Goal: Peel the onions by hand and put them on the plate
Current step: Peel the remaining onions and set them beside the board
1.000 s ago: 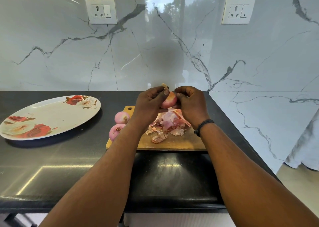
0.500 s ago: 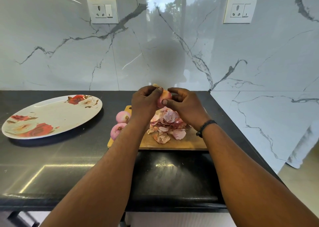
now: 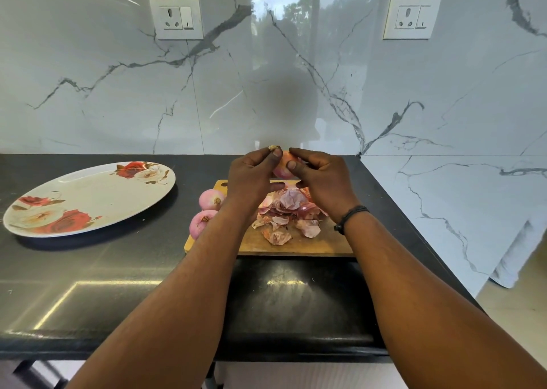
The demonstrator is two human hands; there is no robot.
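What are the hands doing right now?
Left hand: closed on the onion, pinching a bit of dry skin at its top.
Right hand: closed on the same onion.

Counts around the cutting board [image 3: 310,245]

Three onions: one [image 3: 284,167] held above it, two [image 3: 210,199] [image 3: 200,222] at its left edge; one plate [image 3: 88,199] further left; two wall sockets [image 3: 176,17] [image 3: 412,16] behind.

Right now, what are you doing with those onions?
A person is peeling one onion, held up in both hands, left hand and right hand, above a wooden cutting board. Loose skins are piled on the board. Two more onions sit at its left edge. The flowered plate holds no onions yet.
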